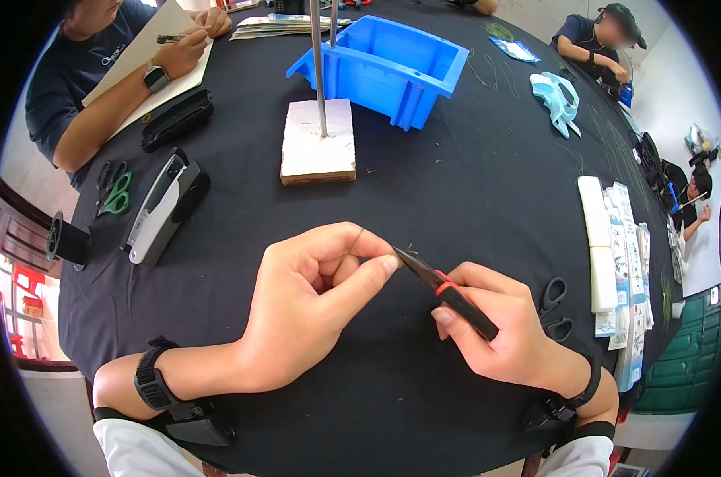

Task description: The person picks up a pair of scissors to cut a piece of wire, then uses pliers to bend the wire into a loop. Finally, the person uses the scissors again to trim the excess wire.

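Near the middle of the black-covered table, my left hand pinches with thumb and index finger, and a thin thread runs over its fingers. What lies between the fingertips is too small to make out. My right hand grips a small cutting tool with black and red handles. Its dark pointed tip reaches up to my left fingertips, beside a tiny greenish bit of thread. Beyond the hands stands a white block with an upright metal rod.
A blue bin is behind the block. Left are a stapler, green scissors and a black case. Right are black scissors, packets and a light-blue mask. A person writes at left; others sit right.
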The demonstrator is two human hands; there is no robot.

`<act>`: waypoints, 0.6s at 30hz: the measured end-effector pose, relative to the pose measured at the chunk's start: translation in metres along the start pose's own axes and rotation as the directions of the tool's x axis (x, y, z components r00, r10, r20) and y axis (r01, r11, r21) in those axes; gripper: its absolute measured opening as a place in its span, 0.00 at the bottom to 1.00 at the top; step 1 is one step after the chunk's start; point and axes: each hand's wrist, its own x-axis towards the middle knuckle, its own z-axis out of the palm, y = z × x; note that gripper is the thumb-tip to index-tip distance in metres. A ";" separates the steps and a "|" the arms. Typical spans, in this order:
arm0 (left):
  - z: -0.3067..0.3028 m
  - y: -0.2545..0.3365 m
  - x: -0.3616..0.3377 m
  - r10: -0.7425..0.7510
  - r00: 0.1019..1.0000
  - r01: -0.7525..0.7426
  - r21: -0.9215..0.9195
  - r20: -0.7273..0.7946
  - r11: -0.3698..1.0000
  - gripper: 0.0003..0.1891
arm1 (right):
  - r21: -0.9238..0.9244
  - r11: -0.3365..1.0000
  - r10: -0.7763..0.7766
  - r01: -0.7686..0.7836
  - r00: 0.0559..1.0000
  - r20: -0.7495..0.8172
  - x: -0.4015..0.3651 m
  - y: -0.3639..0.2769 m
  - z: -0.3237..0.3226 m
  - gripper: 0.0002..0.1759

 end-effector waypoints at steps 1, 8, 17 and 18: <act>0.000 -0.001 0.000 0.008 1.000 -0.008 0.009 0.001 1.000 0.05 | 0.017 1.000 0.020 -0.020 1.000 0.011 -0.001 -0.001 -0.001 0.07; 0.000 0.001 0.000 -0.023 1.000 0.024 -0.048 0.019 0.999 0.05 | 0.196 0.955 0.191 -0.222 0.967 0.167 0.003 -0.008 -0.010 0.11; -0.002 0.001 0.000 -0.011 0.998 0.015 -0.064 0.056 0.998 0.04 | 0.407 0.867 0.194 -0.289 0.946 0.259 0.004 -0.005 -0.013 0.11; -0.002 0.002 0.000 -0.019 0.998 0.023 -0.073 0.060 0.997 0.04 | 0.402 0.868 0.196 -0.293 0.944 0.265 0.004 -0.005 -0.014 0.11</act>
